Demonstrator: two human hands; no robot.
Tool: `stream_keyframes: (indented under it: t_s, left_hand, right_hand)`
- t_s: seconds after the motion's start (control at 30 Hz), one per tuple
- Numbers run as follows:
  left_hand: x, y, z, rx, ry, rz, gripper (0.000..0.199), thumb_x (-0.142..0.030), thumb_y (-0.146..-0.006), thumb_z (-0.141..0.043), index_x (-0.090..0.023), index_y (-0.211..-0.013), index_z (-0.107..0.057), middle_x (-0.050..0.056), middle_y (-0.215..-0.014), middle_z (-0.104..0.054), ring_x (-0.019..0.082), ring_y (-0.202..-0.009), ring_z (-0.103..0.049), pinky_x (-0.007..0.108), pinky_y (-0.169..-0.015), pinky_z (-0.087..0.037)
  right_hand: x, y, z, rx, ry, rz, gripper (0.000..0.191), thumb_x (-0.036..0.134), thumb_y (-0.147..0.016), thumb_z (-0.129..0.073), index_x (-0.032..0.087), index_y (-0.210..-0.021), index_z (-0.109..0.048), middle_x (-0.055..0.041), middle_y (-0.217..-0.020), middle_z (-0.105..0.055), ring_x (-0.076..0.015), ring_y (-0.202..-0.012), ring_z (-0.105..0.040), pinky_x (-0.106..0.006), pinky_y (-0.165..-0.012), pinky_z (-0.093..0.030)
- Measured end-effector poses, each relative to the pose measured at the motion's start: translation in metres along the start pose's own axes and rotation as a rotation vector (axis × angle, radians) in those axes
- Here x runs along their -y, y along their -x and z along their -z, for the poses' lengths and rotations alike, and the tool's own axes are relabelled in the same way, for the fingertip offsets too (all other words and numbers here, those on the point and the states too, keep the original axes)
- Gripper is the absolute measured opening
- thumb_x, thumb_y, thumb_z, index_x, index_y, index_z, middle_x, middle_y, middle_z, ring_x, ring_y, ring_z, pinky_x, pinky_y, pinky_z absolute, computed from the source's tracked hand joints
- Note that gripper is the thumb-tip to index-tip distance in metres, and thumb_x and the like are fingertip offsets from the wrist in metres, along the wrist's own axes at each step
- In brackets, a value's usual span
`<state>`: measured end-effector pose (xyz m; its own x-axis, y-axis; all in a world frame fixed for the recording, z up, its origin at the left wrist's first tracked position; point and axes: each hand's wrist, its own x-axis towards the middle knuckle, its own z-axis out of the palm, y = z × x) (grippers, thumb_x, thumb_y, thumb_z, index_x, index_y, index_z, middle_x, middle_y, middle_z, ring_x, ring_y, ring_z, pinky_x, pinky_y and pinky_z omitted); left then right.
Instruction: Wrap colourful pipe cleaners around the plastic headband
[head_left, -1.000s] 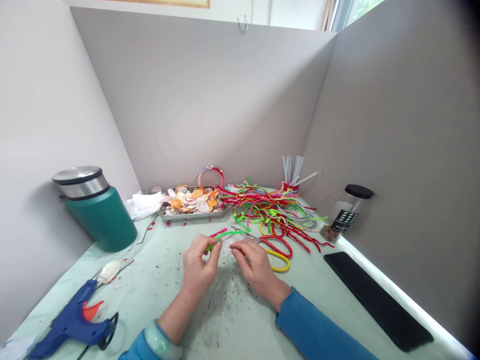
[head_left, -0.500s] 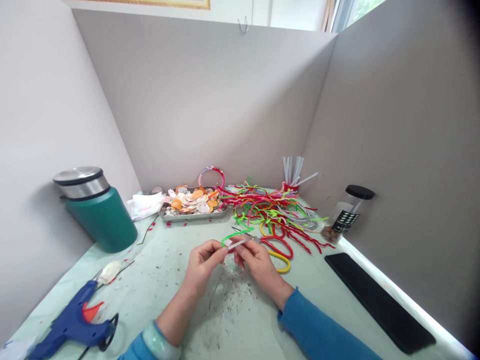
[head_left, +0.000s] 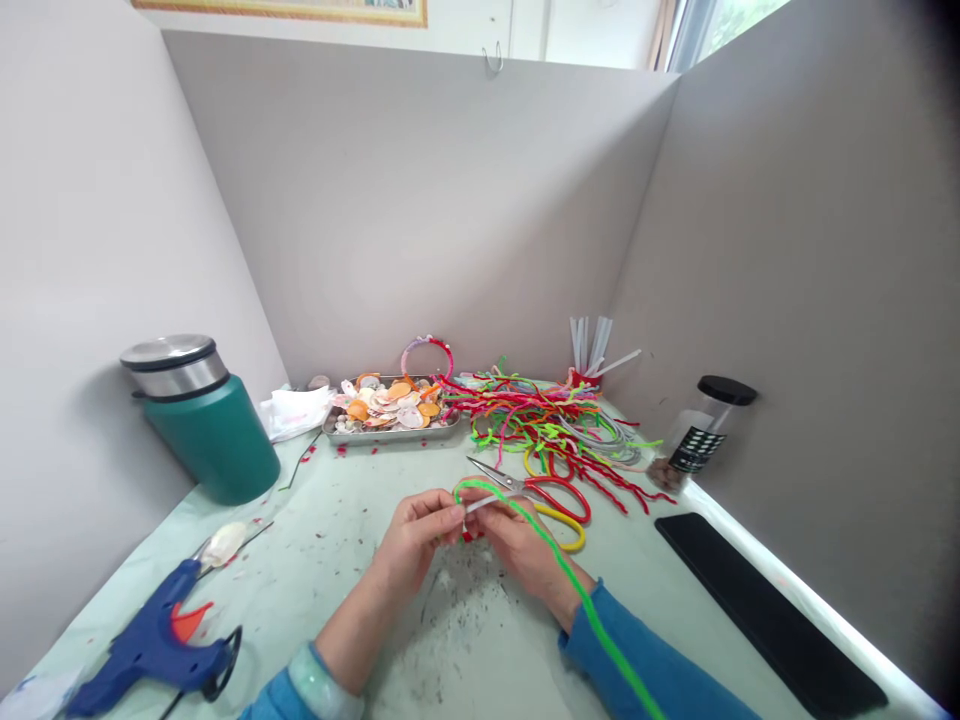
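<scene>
Over the middle of the table, my left hand (head_left: 420, 535) pinches the left end of a thin whitish strip (head_left: 487, 502). My right hand (head_left: 521, 548) is closed around the strip's other end, with its fingertips partly hidden. A bright green fuzzy strand (head_left: 559, 556) loops up at the left fingertips, then runs across the right hand and down over the blue right sleeve. A bit of red shows under the fingers. Just behind the right hand lie red-handled scissors (head_left: 559, 494) with their blades pointing left, beside a yellow handle (head_left: 571, 530).
Behind are a metal tray (head_left: 390, 436) of shells, a beaded ring (head_left: 452, 362) and tangled colored strands (head_left: 540, 410). A green bottle (head_left: 214, 440) and blue glue gun (head_left: 150, 640) stand left; a jar (head_left: 697, 435) and black slab (head_left: 765, 610) sit right.
The green strand has swung from behind the hands to lie over my right hand and sleeve. Both hands stay together at the whitish strip. The view has shifted slightly.
</scene>
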<state>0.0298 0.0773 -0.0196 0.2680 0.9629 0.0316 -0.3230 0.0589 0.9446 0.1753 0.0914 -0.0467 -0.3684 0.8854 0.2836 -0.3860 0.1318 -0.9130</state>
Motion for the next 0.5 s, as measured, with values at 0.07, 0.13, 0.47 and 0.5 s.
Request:
stream_keyframes:
  t_s: [0.07, 0.13, 0.47, 0.5]
  left_hand:
    - [-0.001, 0.000, -0.002, -0.013, -0.022, 0.004, 0.024, -0.030, -0.067, -0.066, -0.015, -0.054, -0.054, -0.002, -0.049, -0.048, 0.009, -0.051, -0.040, 0.024, -0.055, -0.028]
    - [-0.001, 0.000, -0.002, -0.022, -0.047, 0.001, 0.026, -0.032, -0.066, -0.067, -0.015, -0.053, -0.053, -0.002, -0.049, -0.048, 0.009, -0.051, -0.039, 0.024, -0.055, -0.029]
    - [-0.003, -0.001, -0.001, 0.002, -0.191, -0.071, 0.033, -0.044, -0.076, -0.058, -0.016, -0.059, -0.051, -0.002, -0.055, -0.045, 0.012, -0.057, -0.042, 0.024, -0.058, -0.032]
    - [-0.003, -0.001, -0.001, 0.007, -0.183, -0.085, 0.033, -0.043, -0.076, -0.057, -0.016, -0.059, -0.050, -0.002, -0.056, -0.045, 0.012, -0.059, -0.044, 0.024, -0.059, -0.033]
  right_hand:
    - [0.002, 0.000, 0.000, -0.011, 0.147, 0.054, 0.022, 0.029, -0.084, -0.056, 0.026, -0.102, -0.068, -0.0041, -0.102, -0.062, -0.0182, -0.093, -0.055, -0.032, -0.082, -0.043]
    - [0.006, 0.001, -0.002, 0.002, 0.313, 0.108, 0.026, 0.028, -0.086, -0.052, 0.027, -0.107, -0.066, -0.0040, -0.115, -0.058, -0.0196, -0.108, -0.049, -0.034, -0.093, -0.038]
    - [0.002, 0.003, -0.005, -0.121, 0.603, 0.177, 0.019, 0.026, -0.088, -0.049, 0.020, -0.099, -0.062, -0.0040, -0.079, -0.066, -0.0149, -0.069, -0.059, -0.025, -0.062, -0.046]
    - [0.000, 0.003, -0.004, -0.126, 0.581, 0.144, 0.017, 0.027, -0.088, -0.049, 0.019, -0.096, -0.062, -0.0020, -0.070, -0.064, -0.0135, -0.060, -0.057, -0.024, -0.056, -0.044]
